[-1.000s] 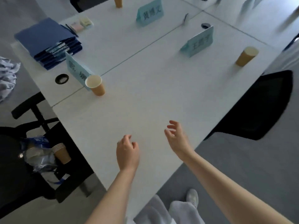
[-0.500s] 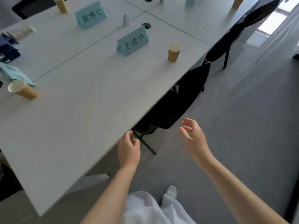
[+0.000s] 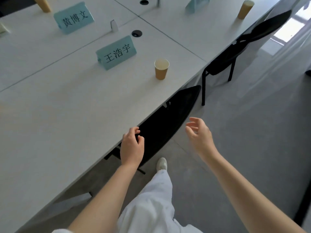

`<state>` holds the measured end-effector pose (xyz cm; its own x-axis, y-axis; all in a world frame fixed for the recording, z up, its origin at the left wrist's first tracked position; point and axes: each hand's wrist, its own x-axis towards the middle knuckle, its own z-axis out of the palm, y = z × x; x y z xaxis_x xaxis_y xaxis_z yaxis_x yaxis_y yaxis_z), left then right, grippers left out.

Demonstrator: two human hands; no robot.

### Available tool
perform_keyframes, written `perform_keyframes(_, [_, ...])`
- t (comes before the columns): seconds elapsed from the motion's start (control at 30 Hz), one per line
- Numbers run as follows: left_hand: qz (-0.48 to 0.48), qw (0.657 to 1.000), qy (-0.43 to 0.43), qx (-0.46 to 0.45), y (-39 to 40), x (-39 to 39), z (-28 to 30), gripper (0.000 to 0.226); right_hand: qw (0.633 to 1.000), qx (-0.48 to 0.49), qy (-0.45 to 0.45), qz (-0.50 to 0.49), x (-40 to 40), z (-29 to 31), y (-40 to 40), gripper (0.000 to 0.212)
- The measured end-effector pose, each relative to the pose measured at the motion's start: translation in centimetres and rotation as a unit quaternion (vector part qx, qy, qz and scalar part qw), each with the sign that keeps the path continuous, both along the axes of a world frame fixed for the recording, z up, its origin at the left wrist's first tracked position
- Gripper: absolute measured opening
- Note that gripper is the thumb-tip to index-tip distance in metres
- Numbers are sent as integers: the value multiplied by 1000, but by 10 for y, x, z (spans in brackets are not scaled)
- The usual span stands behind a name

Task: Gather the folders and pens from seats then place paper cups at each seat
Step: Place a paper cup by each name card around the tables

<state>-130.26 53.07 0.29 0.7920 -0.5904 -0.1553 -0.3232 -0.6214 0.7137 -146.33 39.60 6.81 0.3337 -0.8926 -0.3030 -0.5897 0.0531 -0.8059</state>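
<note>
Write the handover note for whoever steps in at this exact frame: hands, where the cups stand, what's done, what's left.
Hands: left hand loosely curled over the table's near edge, holding nothing. Right hand relaxed in the air over the floor, holding nothing.
Cups: one paper cup stands upright beside the nearest name card; a second cup stands further along the same side; a third cup stands across the table, top left.
Done: the seats in view have cups; no folders or pens lie at them.
Left: seats outside this view cannot be judged; check them, and fetch cups first since neither hand carries any.
</note>
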Motion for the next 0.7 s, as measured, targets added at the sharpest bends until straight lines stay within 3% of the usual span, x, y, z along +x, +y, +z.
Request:
perform_keyframes(0.33, [71, 996, -10, 51, -134, 83, -13, 33, 995, 13, 22, 95, 98, -10, -155, 49])
perform_keyframes(0.7, [126, 989, -11, 72, -226, 104, -48, 47, 970, 46, 40, 235, 176, -59, -271, 81])
